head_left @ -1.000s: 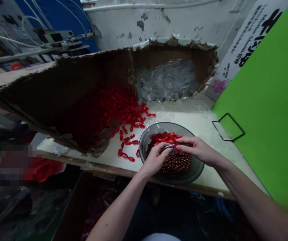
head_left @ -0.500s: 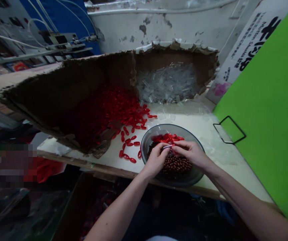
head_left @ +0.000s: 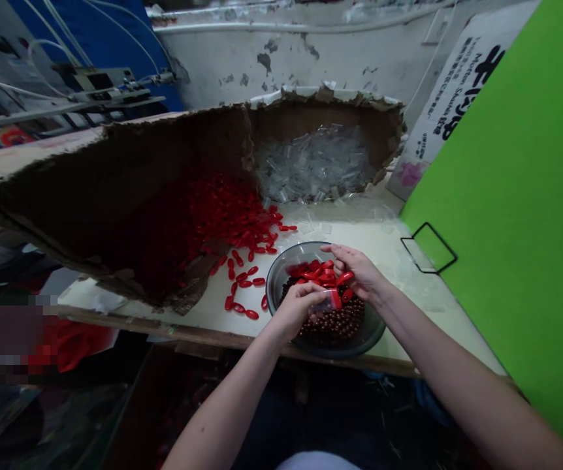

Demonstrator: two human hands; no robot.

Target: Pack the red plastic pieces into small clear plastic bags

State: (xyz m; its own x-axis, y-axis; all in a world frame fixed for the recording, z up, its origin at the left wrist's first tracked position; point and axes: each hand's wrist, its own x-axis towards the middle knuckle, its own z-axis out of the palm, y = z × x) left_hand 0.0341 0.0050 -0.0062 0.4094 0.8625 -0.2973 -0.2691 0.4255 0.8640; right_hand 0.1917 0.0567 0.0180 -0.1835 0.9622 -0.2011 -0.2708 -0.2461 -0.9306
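Observation:
My left hand (head_left: 298,307) is closed round a clear plastic tube (head_left: 321,301) with a red end, over the near part of a grey bowl (head_left: 378,329). Just to the right, my right hand (head_left: 357,271) has its index finger stretched toward the far rim, while a red oval piece (head_left: 345,278) is held at its lower fingers. A second red piece hangs just below; whether it is held I cannot tell. Inside the bowl, dark brown shiny beads (head_left: 337,326) lie under and around a heap of red oval pieces (head_left: 317,271).
Behind on the left, a torn cardboard box (head_left: 174,127) holds many red pieces (head_left: 217,209) and, in its right compartment, clear plastic tubes (head_left: 315,163). Red pieces lie scattered on the white table (head_left: 354,228). A green panel (head_left: 516,196) with a black wire loop (head_left: 428,248) borders the right.
My hands have moved apart from their joint grip on the tube. The left keeps the tube, its red end now plainly seen; the right has lifted away with red in its fingers. The view has shifted slightly.

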